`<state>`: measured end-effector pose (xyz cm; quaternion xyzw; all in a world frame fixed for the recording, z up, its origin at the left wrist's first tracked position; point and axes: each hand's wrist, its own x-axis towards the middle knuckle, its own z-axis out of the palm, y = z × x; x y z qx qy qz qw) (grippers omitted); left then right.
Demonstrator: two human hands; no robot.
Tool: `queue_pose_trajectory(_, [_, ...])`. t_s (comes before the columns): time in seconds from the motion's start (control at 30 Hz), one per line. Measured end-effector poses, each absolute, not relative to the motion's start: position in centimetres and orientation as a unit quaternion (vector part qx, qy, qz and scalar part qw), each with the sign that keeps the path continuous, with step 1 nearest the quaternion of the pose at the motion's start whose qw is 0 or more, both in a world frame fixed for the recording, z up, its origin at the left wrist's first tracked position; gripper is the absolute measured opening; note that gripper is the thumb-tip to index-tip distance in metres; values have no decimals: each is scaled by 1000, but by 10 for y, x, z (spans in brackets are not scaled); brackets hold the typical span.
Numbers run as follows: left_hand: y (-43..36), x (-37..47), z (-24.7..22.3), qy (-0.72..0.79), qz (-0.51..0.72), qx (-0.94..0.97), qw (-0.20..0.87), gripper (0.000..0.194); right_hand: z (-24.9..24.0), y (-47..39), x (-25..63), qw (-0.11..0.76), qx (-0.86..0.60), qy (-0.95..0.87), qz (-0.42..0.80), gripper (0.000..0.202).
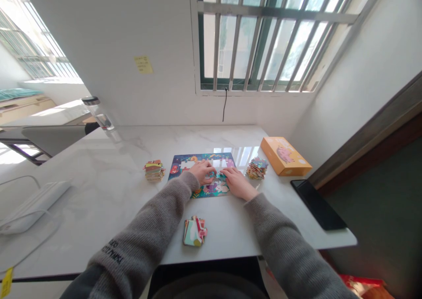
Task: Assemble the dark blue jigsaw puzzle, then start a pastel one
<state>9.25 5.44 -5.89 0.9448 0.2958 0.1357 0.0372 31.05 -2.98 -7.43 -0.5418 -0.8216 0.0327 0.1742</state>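
A colourful jigsaw puzzle [201, 194] lies on the white marbled table, its border joined around a pale inner area. Over its middle, my left hand [203, 172] is closed with curled fingers on a teal puzzle piece [211, 174]. My right hand [236, 182] reaches in from the right, its fingertips pressed together at the edge of a small teal piece; the fingers partly hide it. Stacked pieces [154, 170] stand left of the puzzle, and another stack [257, 168] stands to its right. Closer to me lies a low pile of pieces [194, 231].
An orange box [285, 156] sits at the back right, with a black phone-like slab [317, 204] along the right edge. Far left are a clear bottle [99, 113] and a white power strip [34, 206] with cables. A wall and barred window rise behind the table.
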Motion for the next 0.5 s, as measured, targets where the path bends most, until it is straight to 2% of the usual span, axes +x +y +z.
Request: queue_pose_trajectory(0.5, [45, 90, -64, 267, 107, 956, 62, 21, -74, -30, 311, 182, -536, -823, 41, 39])
